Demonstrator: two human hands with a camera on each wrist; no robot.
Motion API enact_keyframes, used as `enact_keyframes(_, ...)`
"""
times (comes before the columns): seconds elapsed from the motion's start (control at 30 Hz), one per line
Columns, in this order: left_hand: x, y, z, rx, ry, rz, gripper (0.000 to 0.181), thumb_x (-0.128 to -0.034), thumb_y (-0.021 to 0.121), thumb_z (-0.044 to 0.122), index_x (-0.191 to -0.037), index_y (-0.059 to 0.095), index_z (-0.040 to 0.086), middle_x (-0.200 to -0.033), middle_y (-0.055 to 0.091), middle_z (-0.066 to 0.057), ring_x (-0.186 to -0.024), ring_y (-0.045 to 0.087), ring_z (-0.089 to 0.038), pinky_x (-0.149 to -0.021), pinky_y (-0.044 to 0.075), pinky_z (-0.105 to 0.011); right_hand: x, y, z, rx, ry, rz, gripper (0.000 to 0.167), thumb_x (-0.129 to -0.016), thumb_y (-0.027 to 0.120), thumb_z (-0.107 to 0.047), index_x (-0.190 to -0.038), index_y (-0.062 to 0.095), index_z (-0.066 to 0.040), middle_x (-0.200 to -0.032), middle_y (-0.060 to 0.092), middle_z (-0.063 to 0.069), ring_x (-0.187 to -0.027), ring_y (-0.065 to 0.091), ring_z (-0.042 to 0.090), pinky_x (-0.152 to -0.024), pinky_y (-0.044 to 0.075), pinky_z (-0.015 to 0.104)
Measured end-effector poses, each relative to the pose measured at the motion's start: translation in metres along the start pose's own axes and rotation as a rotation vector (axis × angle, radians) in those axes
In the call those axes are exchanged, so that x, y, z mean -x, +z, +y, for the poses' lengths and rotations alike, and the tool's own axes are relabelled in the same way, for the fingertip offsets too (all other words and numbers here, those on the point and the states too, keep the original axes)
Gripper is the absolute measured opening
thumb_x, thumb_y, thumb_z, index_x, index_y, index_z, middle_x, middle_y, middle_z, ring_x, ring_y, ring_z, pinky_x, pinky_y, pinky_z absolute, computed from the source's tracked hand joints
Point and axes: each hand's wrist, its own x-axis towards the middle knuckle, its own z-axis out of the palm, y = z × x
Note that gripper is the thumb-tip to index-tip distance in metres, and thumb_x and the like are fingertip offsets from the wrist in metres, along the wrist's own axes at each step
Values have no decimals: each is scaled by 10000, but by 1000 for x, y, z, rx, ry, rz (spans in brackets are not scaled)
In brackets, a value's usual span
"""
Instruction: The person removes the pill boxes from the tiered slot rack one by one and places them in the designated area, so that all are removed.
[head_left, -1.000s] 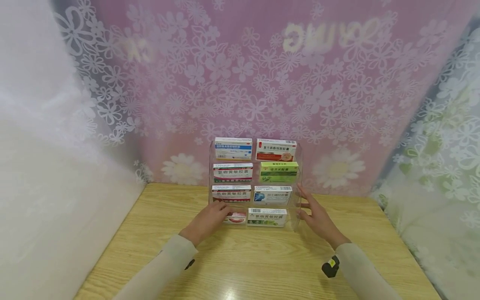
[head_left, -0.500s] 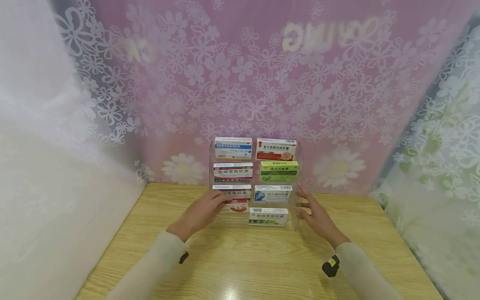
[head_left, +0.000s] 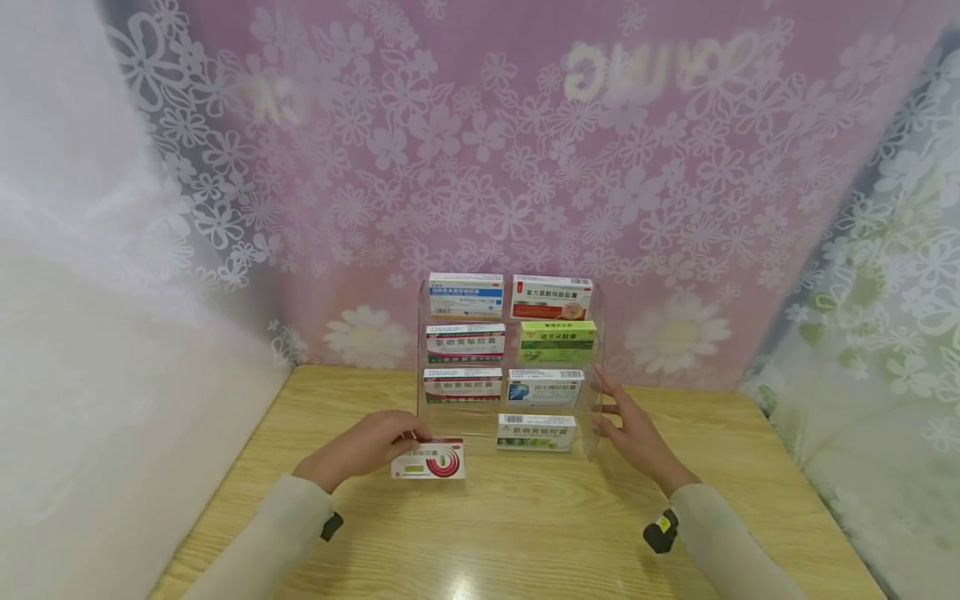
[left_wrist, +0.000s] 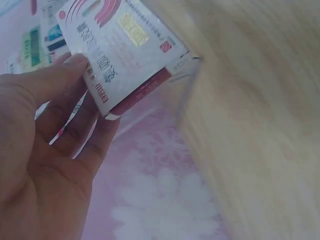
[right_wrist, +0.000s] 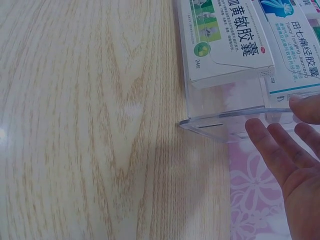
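Note:
My left hand pinches a white medicine box with red arcs, just in front of the lower left of a clear plastic display rack. In the left wrist view the thumb lies on the printed face of the medicine box, fingers behind it. Along the rack's right side, my right hand touches with spread, fairly straight fingers; in the right wrist view its fingertips are at the transparent side panel. A white and green medicine box stands in the rack's bottom row, on the right.
Upper rows hold several more boxes, among them a blue and white one, a red and white one and a green one. The rack stands on a wooden table before a pink floral cloth.
My left hand has lifted the red-arc medicine box out of the rack's bottom-left slot and brought it left and toward me. The right hand has stayed at the rack's side.

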Motion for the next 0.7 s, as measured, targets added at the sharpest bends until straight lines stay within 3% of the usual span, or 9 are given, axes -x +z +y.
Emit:
enact_keyframes(0.2, 13, 17, -30, 165, -92, -66, 192, -1088, 678, 118, -1167, 806, 238, -1140, 784, 96, -1047, 709, -69, -878, 608, -288, 0, 0, 0, -8, 0, 2, 920, -1067, 575, 117, -1775, 113, -244, -1669, 347, 374, -1297, 594, 647, -875, 692, 424)
enact_keyframes(0.33, 18, 27, -45, 226, -104, -67, 181, -1095, 665, 119, -1144, 814, 210, -1140, 790, 65, -1034, 691, -56, -872, 587, -272, 0, 1, 0, -3, -3, 3, 920, -1068, 588, 109, -1775, 111, -237, -1666, 366, 359, -1294, 594, 646, -869, 693, 443)
enact_keyframes(0.5, 22, 38, -55, 267, -100, -56, 189, -1109, 646, 131, -1206, 807, 152, -1213, 787, -7, -1105, 705, -126, -922, 597, -298, -1, 2, 0, 5, -8, 4, 917, -1071, 592, 101, -1775, 117, -245, -1669, 376, 345, -1291, 609, 625, -866, 693, 453)
enact_keyframes(0.7, 26, 47, -64, 273, -155, -32, 216, -1091, 694, 199, -1281, 785, 153, -1276, 769, -20, -1201, 710, -234, -1025, 603, -379, 0, 1, 0, 6, -11, 6, 923, -1067, 580, 118, -1776, 114, -248, -1663, 378, 349, -1286, 610, 628, -869, 691, 467)
